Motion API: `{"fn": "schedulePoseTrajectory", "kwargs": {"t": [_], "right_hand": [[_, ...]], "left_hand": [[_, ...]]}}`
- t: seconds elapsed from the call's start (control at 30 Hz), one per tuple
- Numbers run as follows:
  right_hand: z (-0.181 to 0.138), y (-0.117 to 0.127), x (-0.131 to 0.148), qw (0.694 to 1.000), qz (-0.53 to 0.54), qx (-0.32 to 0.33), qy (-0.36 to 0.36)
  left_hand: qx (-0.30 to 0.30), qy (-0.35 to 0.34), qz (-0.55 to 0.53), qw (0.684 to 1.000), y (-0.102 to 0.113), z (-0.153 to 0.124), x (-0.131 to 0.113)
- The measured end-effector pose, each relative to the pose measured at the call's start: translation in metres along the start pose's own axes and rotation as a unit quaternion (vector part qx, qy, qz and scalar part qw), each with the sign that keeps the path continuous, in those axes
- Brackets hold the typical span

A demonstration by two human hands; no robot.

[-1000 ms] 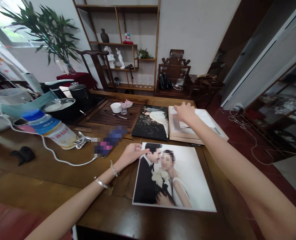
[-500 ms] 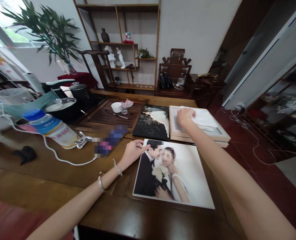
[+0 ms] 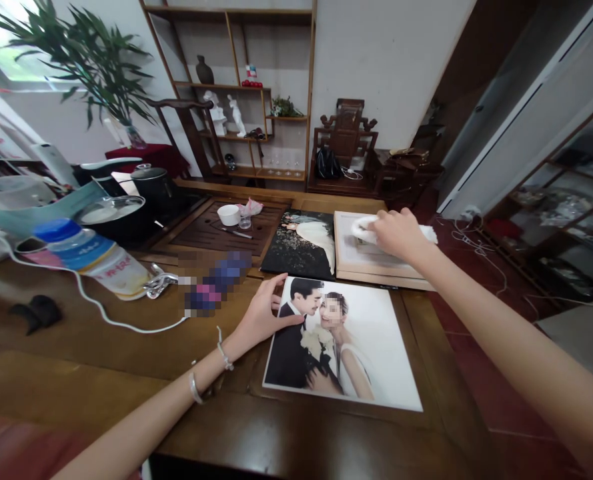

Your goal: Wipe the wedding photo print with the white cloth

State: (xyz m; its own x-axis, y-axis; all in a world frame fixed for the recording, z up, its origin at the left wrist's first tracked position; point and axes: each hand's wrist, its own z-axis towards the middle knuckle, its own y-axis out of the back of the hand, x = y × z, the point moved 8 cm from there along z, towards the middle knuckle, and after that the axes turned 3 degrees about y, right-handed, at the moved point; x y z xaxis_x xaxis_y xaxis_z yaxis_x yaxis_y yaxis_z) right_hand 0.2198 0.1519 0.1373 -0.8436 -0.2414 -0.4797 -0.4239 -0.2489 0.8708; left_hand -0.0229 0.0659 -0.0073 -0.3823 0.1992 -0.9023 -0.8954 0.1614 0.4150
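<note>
I read only partial red lettering on bottle point(image 3: 92, 259) label, illegible; no other text readable.

pixel-blurred patch point(image 3: 215, 283) on the table, blurred face on the wedding photo point(image 3: 343, 343), right forearm cut off
</note>
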Motion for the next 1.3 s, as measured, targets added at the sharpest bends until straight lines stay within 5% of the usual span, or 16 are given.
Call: {"fn": "schedulePoseTrajectory", "kwargs": {"t": [0.23, 0.4, 0.83, 0.97, 1.13, 1.3], "right_hand": [[-0.074, 0.012, 0.009, 0.985, -0.043, -0.160, 0.050], [-0.109, -0.003, 0.023, 0.983, -0.050, -0.171, 0.050], [-0.099, -0.017, 0.041, 0.977, -0.006, -0.210, -0.025], [-0.098, -0.019, 0.043, 0.968, 0.013, -0.250, 0.019], [-0.124, -0.002, 0.036, 0.949, 0.056, -0.299, 0.081], [-0.184, 0.032, 0.033, 0.888, 0.203, -0.407, 0.067]], "left_hand": [[0.000, -0.060, 0.038, 0.997, -0.001, -0.006, -0.014], [0.005, -0.098, 0.096, 0.990, -0.006, -0.013, -0.027], [0.015, -0.096, 0.133, 0.986, -0.017, -0.019, -0.027], [0.026, -0.088, 0.136, 0.986, -0.020, -0.021, -0.027], [0.037, -0.085, 0.130, 0.987, -0.021, -0.024, -0.029], [0.037, -0.074, 0.114, 0.990, -0.023, -0.025, -0.028]]}}
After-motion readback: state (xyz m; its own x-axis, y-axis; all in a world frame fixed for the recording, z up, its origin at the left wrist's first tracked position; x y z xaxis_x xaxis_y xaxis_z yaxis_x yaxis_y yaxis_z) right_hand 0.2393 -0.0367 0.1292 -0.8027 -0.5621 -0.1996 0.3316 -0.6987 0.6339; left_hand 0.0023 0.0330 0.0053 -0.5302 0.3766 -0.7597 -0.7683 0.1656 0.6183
